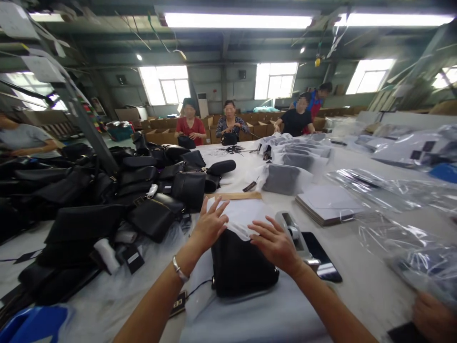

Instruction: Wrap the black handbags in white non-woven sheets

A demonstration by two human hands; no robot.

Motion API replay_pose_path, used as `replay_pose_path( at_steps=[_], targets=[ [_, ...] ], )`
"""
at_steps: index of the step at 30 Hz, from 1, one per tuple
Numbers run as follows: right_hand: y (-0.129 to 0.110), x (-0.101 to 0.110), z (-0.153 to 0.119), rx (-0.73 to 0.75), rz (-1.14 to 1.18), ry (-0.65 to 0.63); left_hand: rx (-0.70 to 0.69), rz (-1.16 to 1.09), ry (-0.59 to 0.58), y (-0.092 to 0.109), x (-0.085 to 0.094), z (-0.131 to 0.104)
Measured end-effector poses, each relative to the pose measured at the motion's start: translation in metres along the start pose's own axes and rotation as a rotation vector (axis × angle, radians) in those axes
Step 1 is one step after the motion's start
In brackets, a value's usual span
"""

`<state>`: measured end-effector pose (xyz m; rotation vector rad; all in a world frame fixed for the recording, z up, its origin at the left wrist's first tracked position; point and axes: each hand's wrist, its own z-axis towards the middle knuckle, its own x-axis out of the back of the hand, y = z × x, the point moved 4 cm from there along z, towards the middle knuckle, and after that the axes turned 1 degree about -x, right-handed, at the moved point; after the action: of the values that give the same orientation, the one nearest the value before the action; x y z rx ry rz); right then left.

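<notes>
A black handbag [243,267] lies in front of me on a translucent white bag [250,314]. White tissue paper [246,214] covers its far end. My left hand [210,224] touches the paper's left side, fingers spread. On the right side, my right hand [273,240] rests at the paper's edge with its fingers stretched out. Neither hand grips anything visible. A dark hang tag [178,303] on a black cord lies left of the bag. Beside my right hand are a grey tape dispenser [291,233] and a dark phone [323,257].
Black handbags [82,228] are heaped along the left. Wrapped bags [282,178] stand in a row beyond my right hand, near a stack of cardboard sheets [328,205]. Clear plastic bags [403,190] cover the right. Co-workers sit across the table; another person's hand [433,314] shows at lower right.
</notes>
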<state>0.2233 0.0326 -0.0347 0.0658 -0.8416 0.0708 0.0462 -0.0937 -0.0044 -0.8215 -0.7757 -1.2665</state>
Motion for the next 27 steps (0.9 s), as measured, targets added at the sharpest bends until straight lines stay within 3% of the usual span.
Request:
replay_pose_path(
  at_steps=[6,12,20,27],
  targets=[
    [-0.003,0.008,0.004,-0.122,-0.131,-0.160,-0.039,-0.065,-0.048,0.035,-0.001,-0.040],
    [-0.009,0.008,-0.013,-0.169,-0.100,-0.126,-0.095,-0.074,-0.120,0.056,-0.013,-0.074],
    [-0.016,0.008,-0.076,-0.385,-0.133,-0.075,-0.044,-0.073,0.054,0.056,-0.027,-0.110],
    [-0.004,-0.005,-0.082,-0.326,-0.202,-0.089,-0.045,-0.072,0.123,0.066,-0.025,-0.122]
  ],
)
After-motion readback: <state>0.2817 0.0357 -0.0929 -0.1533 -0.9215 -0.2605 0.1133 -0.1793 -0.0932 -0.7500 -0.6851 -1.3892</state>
